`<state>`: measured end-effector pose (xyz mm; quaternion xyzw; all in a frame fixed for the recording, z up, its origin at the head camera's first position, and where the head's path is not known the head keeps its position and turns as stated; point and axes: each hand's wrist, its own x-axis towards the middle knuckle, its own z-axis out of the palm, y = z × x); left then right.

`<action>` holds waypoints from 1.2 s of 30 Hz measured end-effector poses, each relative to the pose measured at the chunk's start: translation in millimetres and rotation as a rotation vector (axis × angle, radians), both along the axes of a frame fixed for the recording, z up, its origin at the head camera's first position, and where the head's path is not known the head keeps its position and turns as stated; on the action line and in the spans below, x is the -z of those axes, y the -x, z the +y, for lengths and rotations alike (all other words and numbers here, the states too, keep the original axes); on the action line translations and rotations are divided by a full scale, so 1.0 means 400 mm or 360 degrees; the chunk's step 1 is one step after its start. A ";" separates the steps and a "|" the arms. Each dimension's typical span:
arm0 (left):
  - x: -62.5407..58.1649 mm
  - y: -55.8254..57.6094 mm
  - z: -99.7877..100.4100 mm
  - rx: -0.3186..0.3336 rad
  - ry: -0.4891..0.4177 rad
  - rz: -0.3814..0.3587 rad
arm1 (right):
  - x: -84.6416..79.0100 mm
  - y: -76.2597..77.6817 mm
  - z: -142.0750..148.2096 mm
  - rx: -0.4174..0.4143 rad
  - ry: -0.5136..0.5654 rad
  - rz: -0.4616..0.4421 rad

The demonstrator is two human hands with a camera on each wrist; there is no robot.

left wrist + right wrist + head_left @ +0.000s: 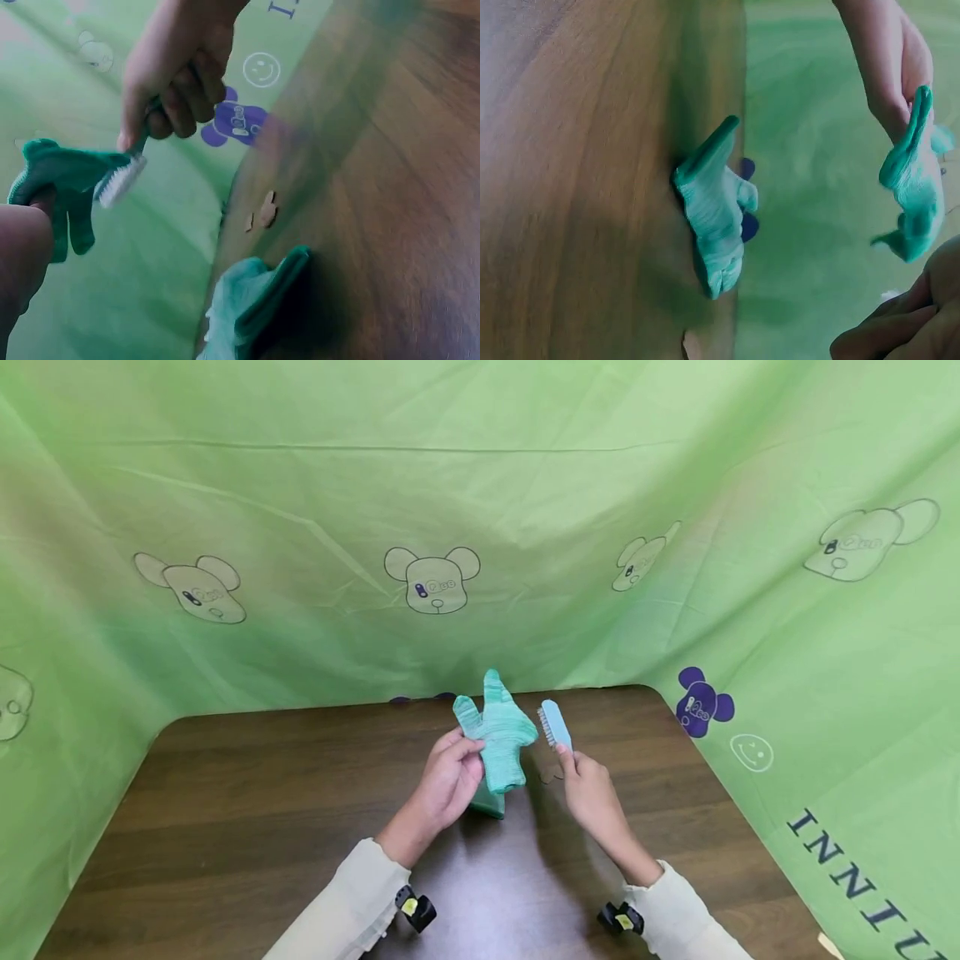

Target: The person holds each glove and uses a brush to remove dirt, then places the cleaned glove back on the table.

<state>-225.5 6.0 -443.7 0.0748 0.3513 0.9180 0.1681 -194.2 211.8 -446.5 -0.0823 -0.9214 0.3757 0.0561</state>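
Observation:
My left hand (pixel 448 781) pinches a green knitted glove (pixel 504 735) at its side and holds it up above the table. The glove's fingers point upward and away, and its cuff hangs toward me. To its right, my right hand (pixel 596 793) grips a light blue brush (pixel 556 724) by the handle. White bristles face the glove; a narrow gap shows between them in the head view. A second green glove (pixel 714 217) lies on the table, mostly hidden behind the held one in the head view.
Small flat brown pieces (pixel 268 211) lie on the wooden table (pixel 300 810) near the second glove. A green curtain (pixel 315 502) printed with bear heads hangs around the table's back and sides.

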 end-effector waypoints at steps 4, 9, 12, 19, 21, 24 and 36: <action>0.003 0.004 -0.003 0.0040 0.0030 0.0014 | -0.022 -0.019 -0.020 -0.0040 0.0135 0.0077; 0.008 -0.002 0.009 0.0116 0.0044 0.0046 | -0.051 -0.041 -0.074 -0.0266 0.0063 0.0213; 0.006 -0.004 0.015 0.0115 0.0046 0.0063 | -0.051 -0.040 -0.090 -0.0282 -0.0103 0.0281; 0.007 -0.005 0.013 0.0085 0.0049 0.0049 | -0.043 -0.029 -0.081 -0.0126 -0.0216 0.0293; 0.010 -0.006 0.010 0.0099 0.0053 0.0056 | -0.042 -0.026 -0.078 -0.0127 -0.0218 0.0260; 0.015 -0.008 0.008 0.0124 0.0050 0.0064 | -0.038 -0.024 -0.073 -0.0119 -0.0193 0.0218; 0.017 -0.014 -0.003 0.0103 0.0012 0.0051 | -0.017 -0.005 -0.050 -0.0052 -0.0071 0.0084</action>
